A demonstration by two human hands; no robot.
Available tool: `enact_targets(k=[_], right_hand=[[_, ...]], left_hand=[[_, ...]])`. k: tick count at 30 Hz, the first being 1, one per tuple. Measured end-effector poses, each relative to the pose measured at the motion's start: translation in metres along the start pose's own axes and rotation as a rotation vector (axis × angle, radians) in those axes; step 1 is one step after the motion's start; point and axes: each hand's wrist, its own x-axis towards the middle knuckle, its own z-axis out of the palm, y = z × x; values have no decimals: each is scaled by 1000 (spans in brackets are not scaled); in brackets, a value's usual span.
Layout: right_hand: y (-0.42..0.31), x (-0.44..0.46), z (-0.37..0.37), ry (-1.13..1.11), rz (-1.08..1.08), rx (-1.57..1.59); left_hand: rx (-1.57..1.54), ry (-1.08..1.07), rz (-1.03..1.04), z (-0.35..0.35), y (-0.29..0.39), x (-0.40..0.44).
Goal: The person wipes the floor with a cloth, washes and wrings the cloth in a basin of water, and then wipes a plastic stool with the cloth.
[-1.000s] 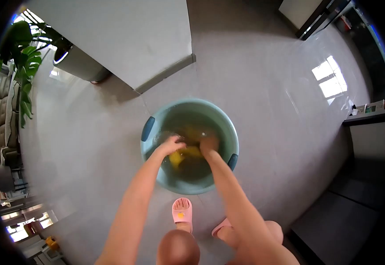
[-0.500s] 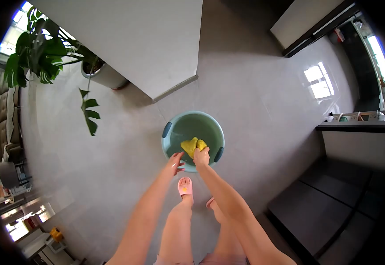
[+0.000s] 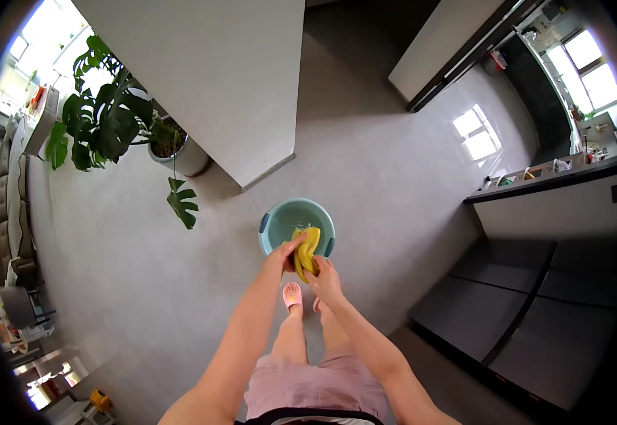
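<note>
- Now the yellow cloth (image 3: 311, 241) is bunched, its long axis running roughly from 12 to 6 o'clock, between the hands; both touch it, so neither is nearer.
- From the left hand (image 3: 289, 255), curled round its side, the cloth lies toward 3 o'clock.
- From the right hand (image 3: 327, 283), fingers pinching its lower part, it lies toward 10 o'clock.
- It hangs over the near side of the teal basin (image 3: 297, 201), about 5 o'clock from the basin's middle.
</note>
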Motion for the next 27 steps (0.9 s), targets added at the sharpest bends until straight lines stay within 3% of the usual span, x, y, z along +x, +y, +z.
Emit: enact_targets(k=[2, 4, 7, 8, 10, 11, 12, 14, 16, 19, 21, 22, 24, 27], right_hand=[[-4, -7, -19, -70, 27, -81], [18, 4, -29, -131, -85, -65], [96, 31, -15, -119, 53, 157], [92, 33, -20, -120, 51, 160], [81, 37, -32, 91, 334, 477], [90, 42, -31, 87, 331, 478], [107, 48, -24, 67, 437, 486], [109, 54, -14, 36, 544, 507], [81, 52, -15, -213, 924, 806], [57, 55, -11, -376, 878, 1027], [71, 64, 4, -501, 862, 1162], [74, 68, 10, -514, 864, 1154], [76, 80, 24, -560, 809, 1152], [66, 85, 28, -575, 780, 1214]], left_hand=[[173, 162, 35, 10, -2, 3], [212, 122, 61, -7, -3, 35], [136, 278, -28, 3, -4, 48], [18, 334, 98, 14, -8, 39], [-104, 392, 226, 38, -15, 25], [-176, 518, 414, 51, -17, 20], [-251, 646, 604, 60, -18, 18], [-290, 703, 669, 43, -25, 45], [-332, 754, 739, 34, -34, 56], [-231, 795, 859, 55, -42, 45], [81, 902, 754, 109, -48, -12], [70, 910, 756, 95, -55, 2], [619, 1104, 889, 65, -70, 33], [790, 1152, 911, 57, -81, 31]])
